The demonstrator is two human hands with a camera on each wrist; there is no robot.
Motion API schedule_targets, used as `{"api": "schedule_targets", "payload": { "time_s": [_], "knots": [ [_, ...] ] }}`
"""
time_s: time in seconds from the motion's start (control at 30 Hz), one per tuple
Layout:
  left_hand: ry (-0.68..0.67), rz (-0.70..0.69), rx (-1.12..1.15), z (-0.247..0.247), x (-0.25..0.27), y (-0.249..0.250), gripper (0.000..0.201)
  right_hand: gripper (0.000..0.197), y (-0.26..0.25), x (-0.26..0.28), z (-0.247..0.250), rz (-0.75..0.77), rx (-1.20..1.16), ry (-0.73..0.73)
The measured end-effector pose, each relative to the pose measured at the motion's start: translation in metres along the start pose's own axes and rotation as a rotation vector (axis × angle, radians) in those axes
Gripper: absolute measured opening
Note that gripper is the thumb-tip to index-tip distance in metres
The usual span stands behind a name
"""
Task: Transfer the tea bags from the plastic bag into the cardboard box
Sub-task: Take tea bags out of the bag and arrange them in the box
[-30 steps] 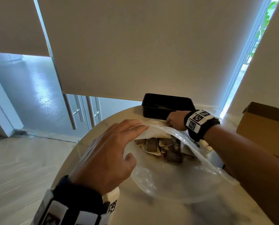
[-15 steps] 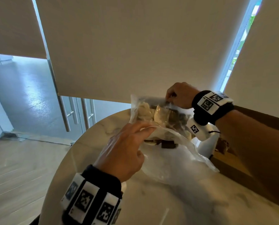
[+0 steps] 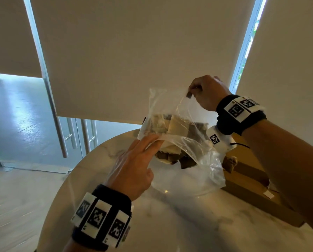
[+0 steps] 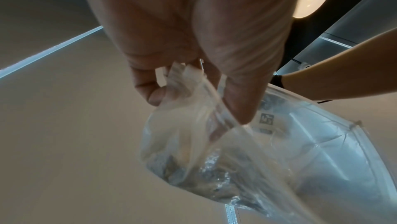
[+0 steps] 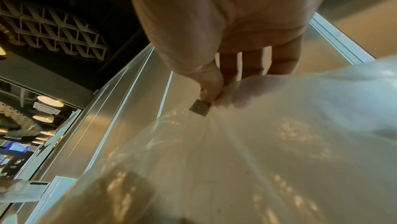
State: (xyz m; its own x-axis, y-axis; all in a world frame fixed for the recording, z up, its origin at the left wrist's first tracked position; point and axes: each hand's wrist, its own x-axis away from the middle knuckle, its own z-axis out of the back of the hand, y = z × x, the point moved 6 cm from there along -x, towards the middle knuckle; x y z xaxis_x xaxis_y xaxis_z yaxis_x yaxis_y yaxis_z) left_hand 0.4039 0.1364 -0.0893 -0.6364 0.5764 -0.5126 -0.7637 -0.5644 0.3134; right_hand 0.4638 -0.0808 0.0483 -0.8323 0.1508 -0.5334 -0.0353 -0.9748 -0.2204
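A clear plastic bag [image 3: 172, 110] hangs in the air above the marble table [image 3: 170, 224], its far end raised. My right hand [image 3: 195, 90] pinches its upper corner, with a small dark tag showing at the fingertips [image 5: 211, 95]. My left hand [image 3: 153, 143] grips the bag's lower edge between thumb and fingers [image 4: 189, 81]. Several tea bags [image 3: 177, 128] lie bunched inside the bag [image 4: 279, 151], and some dark ones [image 3: 184, 160] sit low near the opening. The open cardboard box [image 3: 250, 179] lies right of the bag, with a tea bag [image 3: 229, 161] at its rim.
The round table's edge [image 3: 64, 179] curves on the left, with wooden floor beyond. Roller blinds [image 3: 133, 51] and glass doors stand behind the table. My right forearm [image 3: 288, 160] passes over the cardboard box.
The bag has gone from lying on the table to hanging in the air. My right hand has risen with its far end, and the tea bags have slid toward my left hand.
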Motion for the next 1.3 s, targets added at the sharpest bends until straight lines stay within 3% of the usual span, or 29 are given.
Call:
{"api": "schedule_targets", "payload": {
  "time_s": [0.13,0.23,0.37,0.47,0.7,1.07,1.3],
  "knots": [
    [-0.002,-0.003,-0.006,-0.003,-0.001,0.000,0.079,0.027,0.006,-0.002,0.007,-0.035,-0.014,0.041],
    [-0.006,-0.001,0.005,-0.004,-0.001,0.000,0.079,0.027,0.002,0.001,0.002,-0.012,0.026,-0.028],
    [-0.009,0.004,0.024,-0.004,0.000,-0.001,0.080,0.028,-0.002,0.007,0.006,0.011,-0.017,0.026],
    [-0.023,0.011,0.031,-0.002,0.001,0.001,0.074,0.026,-0.006,0.010,0.002,0.022,-0.004,-0.026],
    [-0.033,0.013,0.008,-0.005,0.001,-0.004,0.075,0.028,-0.012,0.013,0.005,0.021,-0.049,0.058],
    [-0.066,0.021,0.039,-0.007,0.003,-0.006,0.068,0.027,0.000,0.011,-0.007,-0.026,-0.082,0.060],
    [-0.127,0.061,0.041,-0.014,0.004,-0.011,0.065,0.023,-0.002,0.015,-0.044,-0.002,-0.036,-0.164]
  ]
}}
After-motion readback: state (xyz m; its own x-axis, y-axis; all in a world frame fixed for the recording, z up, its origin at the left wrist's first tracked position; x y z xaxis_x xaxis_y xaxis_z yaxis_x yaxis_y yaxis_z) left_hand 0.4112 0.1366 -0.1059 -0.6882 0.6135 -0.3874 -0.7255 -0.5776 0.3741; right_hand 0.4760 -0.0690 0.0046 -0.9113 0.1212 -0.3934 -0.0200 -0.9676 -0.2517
